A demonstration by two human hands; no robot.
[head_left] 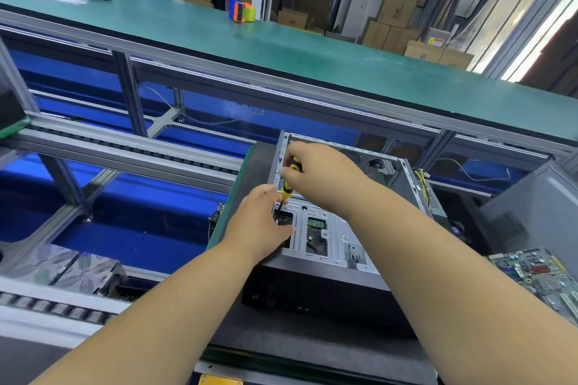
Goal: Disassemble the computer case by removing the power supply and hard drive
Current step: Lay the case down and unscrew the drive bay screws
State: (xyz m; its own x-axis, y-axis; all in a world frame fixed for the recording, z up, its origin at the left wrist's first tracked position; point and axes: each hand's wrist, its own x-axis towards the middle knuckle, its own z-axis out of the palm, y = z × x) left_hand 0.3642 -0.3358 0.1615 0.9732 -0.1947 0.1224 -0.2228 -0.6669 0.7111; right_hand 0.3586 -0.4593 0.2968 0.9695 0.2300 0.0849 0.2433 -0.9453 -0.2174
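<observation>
The right hand (316, 178) grips a yellow-and-black screwdriver (287, 186) over the open computer case (337, 228) while the left hand (261, 222) steadies its tip; the hard drive (316, 225), inside, looks rigid, fragile, best held by its edges.

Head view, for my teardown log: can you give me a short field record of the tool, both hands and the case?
tool: yellow-and-black-handled screwdriver, tip down at the case's metal frame
right hand: right hand grips the screwdriver handle
left hand: left hand rests on the frame beside the shaft; fingertips hidden
case: open grey metal computer case lying on its side, interior exposed
nearby: green circuit board to the right of the case
</observation>
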